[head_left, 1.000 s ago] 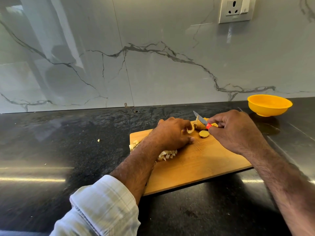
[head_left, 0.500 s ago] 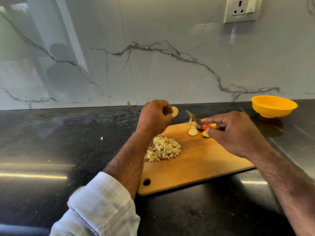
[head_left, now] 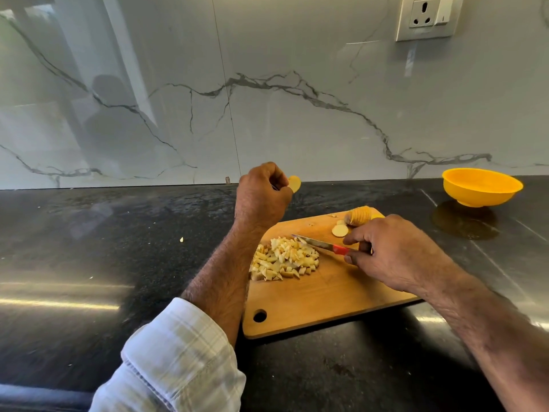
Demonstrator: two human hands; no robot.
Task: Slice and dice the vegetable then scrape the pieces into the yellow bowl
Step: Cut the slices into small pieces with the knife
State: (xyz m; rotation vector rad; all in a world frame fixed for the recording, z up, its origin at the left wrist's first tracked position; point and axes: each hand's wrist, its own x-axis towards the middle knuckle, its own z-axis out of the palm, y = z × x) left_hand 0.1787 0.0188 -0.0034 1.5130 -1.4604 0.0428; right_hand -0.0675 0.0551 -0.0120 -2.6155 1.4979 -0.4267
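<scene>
one slice (head_left: pixel 294 183) pinched in raised left hand (head_left: pixel 261 195) grip, right hand (head_left: pixel 395 251) grip holding knife (head_left: pixel 322 244) beside diced pile (head_left: pixel 285 259)

Black stone counter (head_left: pixel 118 263): wooden cutting board (head_left: pixel 326 301) near front edge, yellow bowl (head_left: pixel 481 187) at back edge, stray scrap (head_left: pixel 181 239) mid-surface.

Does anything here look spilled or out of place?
Yes: a small pale scrap lies on the dark counter, left of the cutting board, away from the diced pile. The yellow bowl looks empty.
</scene>
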